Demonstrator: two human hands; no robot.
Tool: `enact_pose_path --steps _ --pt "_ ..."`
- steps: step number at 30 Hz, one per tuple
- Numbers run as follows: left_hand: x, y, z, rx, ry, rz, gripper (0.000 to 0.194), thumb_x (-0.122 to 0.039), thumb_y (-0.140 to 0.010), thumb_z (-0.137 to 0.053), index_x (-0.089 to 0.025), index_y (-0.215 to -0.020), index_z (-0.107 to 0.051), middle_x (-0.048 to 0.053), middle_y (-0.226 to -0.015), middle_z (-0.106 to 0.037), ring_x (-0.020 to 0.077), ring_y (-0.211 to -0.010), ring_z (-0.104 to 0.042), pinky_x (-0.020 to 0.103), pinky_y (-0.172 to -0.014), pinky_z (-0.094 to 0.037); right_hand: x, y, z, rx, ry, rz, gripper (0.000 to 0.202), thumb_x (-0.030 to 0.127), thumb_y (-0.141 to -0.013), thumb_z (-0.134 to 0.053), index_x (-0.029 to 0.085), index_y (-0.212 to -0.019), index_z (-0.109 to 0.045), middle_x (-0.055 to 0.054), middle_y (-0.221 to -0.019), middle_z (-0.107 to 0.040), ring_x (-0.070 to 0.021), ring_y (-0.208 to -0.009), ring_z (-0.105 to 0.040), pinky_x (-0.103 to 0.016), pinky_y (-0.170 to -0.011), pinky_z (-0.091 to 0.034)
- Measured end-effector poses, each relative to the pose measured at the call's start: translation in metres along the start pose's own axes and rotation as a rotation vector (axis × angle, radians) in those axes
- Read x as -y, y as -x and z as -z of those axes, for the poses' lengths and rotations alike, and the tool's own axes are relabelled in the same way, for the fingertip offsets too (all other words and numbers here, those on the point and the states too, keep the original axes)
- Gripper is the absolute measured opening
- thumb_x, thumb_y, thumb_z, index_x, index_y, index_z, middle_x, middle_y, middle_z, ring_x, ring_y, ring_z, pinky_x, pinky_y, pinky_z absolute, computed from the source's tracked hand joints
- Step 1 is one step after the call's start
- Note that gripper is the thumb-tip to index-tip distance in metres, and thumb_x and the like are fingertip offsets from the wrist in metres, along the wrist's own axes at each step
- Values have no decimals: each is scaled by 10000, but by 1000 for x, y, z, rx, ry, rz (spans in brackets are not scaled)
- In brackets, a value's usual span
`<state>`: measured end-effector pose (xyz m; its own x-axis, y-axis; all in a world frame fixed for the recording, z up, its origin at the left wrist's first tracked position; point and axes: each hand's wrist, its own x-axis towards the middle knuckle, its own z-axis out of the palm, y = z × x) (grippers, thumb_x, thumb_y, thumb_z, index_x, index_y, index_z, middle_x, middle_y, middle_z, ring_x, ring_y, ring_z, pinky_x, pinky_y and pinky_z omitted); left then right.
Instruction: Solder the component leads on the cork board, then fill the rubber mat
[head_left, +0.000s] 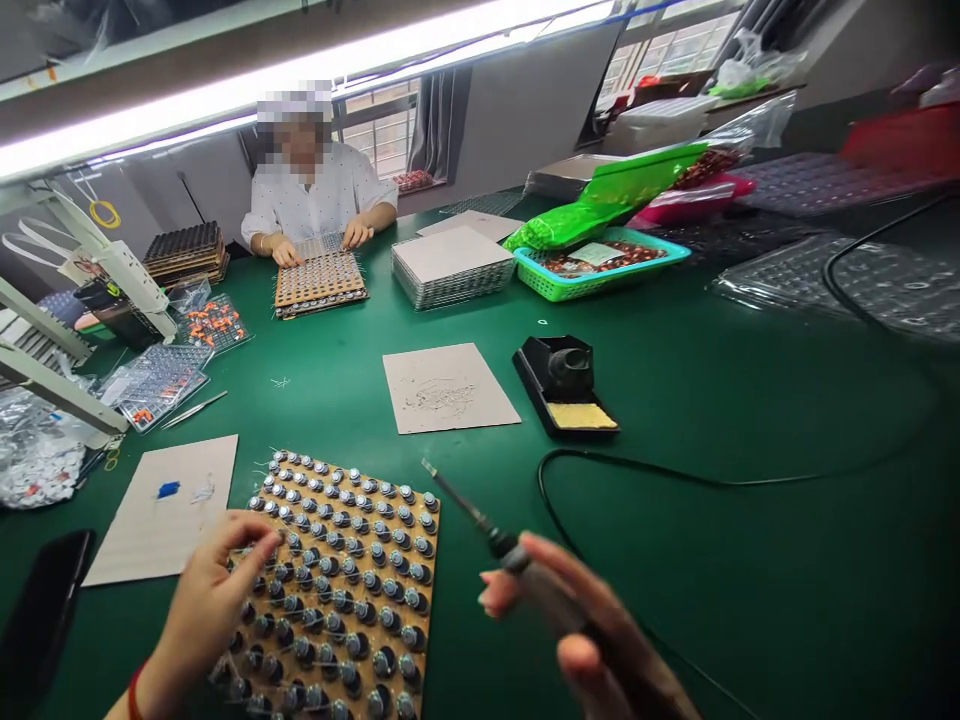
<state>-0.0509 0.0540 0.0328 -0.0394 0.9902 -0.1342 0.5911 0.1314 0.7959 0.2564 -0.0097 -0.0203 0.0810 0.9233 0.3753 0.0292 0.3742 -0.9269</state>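
The left hand (pixel 214 575) arched over the board (pixel 424 617), thumb and forefinger pinched together, their grip's contents unclear; the right hand (pixel 616 628) gripped a soldering iron (pixel 493 536).

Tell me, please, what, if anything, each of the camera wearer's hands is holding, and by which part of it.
The right hand holds the soldering iron by its handle. Whether the left hand pinches anything cannot be told.
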Motion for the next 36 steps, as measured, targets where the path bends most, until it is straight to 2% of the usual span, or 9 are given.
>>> enact_pose_path --steps 2,3,7,10,16,23,29,33,36 --pt "-10 13 -19 184 -44 -48 313 -507 -864 -563 -211 -810 -652 28 -817 -633 211 -781 -582 304 -719 -452 7 -26 6 -77 65 71 451 609 -972 -440 317 -1290 -572 -9 -788 -714 -175 -728 -705 -291 -717 -598" --pt "-14 17 -28 253 -65 -59 305 -482 -881 -536 -205 -807 -641 23 -787 -624 199 -738 -572 292 -677 -443 9 -37 6 -59 61 53 398 562 -987 -462 306 -1265 -585 -5 -768 -711 -167 -704 -701 -278 -688 -598" --pt "-23 12 -51 388 -140 -109 240 -390 -878 -532 -197 -784 -638 28 -819 -661 196 -776 -594 289 -705 -437 2 -60 -2 -96 -28 -56 220 395 -929 -657 260 -1101 -683 15 -639 -644 -135 -540 -614 -223 -499 -541" --pt "-26 -2 -55 411 -193 -139 198 -351 -854 -577 -202 -747 -650 27 -823 -650 216 -828 -575 322 -767 -408 -9 -61 -2 -192 -23 -49 232 453 -882 -701 243 -977 -731 -17 -688 -653 -144 -576 -599 -223 -487 -516" --pt "-26 -20 -65 445 -309 -182 129 -241 -881 -593 -204 -772 -651 35 -935 -587 242 -951 -521 382 -867 -362 -3 -63 2 -163 159 41 328 576 -905 -608 287 -962 -750 -5 -744 -691 -96 -560 -623 -140 -524 -534" --pt "-22 -28 -78 443 -358 -203 93 -210 -886 -613 -209 -803 -656 39 -1010 -558 252 -991 -504 426 -896 -373 -4 -70 -2 -118 276 89 197 437 -899 -682 272 -791 -691 19 -670 -662 -106 -503 -603 -145 -461 -512" --pt "-17 -27 -81 446 -347 -258 107 -177 -877 -570 -198 -783 -619 47 -990 -548 258 -964 -505 440 -854 -381 -19 -53 -10 -171 322 -82 236 476 -910 -648 249 -857 -682 8 -636 -620 -117 -447 -536 -204 -416 -478" --pt "-16 -27 -81 456 -339 -274 104 -154 -858 -558 -200 -776 -600 44 -982 -544 259 -963 -502 442 -845 -372 -26 -48 -10 -60 318 -26 209 354 -940 -626 241 -766 -653 6 -631 -627 -129 -503 -570 -215 -471 -488" --pt "-16 -26 -80 470 -346 -281 119 -154 -868 -524 -202 -781 -588 44 -977 -538 258 -952 -500 436 -820 -368 -28 -48 -9 4 344 -22 209 241 -938 -596 233 -729 -606 30 -578 -563 -114 -478 -512 -211 -452 -440"
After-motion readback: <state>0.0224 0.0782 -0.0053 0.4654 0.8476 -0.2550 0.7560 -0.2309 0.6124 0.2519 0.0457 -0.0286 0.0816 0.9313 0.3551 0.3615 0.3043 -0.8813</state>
